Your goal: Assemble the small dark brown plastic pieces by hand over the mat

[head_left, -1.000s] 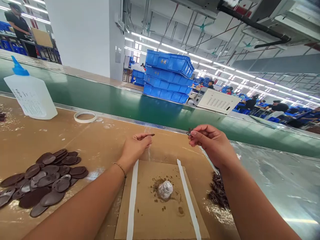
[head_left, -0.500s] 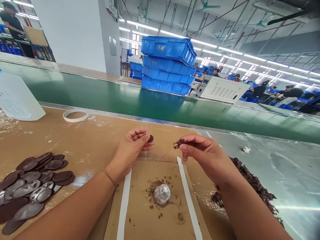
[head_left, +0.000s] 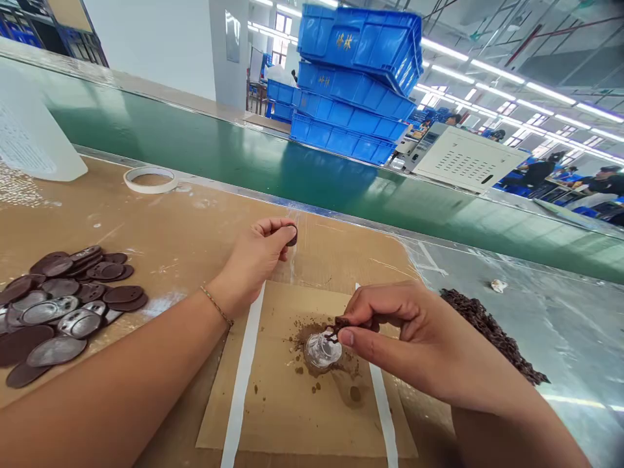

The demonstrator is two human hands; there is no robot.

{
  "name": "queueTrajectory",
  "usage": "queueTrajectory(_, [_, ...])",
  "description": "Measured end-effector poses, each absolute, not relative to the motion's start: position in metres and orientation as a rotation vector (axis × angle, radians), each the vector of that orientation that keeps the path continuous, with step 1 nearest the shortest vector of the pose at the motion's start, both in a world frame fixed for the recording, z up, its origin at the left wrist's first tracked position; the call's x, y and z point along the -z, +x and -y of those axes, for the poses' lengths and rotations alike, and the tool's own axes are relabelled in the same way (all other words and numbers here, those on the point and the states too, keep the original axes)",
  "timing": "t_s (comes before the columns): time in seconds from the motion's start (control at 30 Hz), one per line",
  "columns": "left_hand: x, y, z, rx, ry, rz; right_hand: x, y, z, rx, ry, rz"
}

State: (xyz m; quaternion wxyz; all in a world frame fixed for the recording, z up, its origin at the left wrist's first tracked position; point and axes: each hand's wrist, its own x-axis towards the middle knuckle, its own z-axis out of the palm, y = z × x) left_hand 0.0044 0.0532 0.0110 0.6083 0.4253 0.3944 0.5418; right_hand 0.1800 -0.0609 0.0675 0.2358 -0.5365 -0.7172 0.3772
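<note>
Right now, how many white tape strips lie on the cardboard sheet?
2: the left strip and the right strip, along either side of the cardboard sheet. The right hand hides part of the right one.

Dark brown rounded piece (head_left: 292, 235), mid-frame, pinched in left hand (head_left: 258, 259), partly covered. Small dark brown pronged piece (head_left: 341, 322) pinched in right hand (head_left: 414, 335), prongs overlapping clear cup (head_left: 319, 354), lower center; contact unclear.

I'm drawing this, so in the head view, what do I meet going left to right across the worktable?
Pile of flat dark brown oval pieces → round off-white tape roll → bare left hand → small clear container → bare right hand → heap of small dark brown pieces.
</note>
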Motion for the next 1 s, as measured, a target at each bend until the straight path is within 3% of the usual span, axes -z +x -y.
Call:
queueTrajectory(0.33, [-0.0165, 0.0003, -0.0483, -1.098, 1.083, -0.975, -0.0714, 0.1711, 0.0603, -1.023, -1.642, 2.03])
queueTrajectory(1.0, [-0.0151, 0.0018, -0.0478, -1.19, 1.087, -0.99, -0.0653, 0.1711, 0.0603, -0.987, -1.64, 2.067])
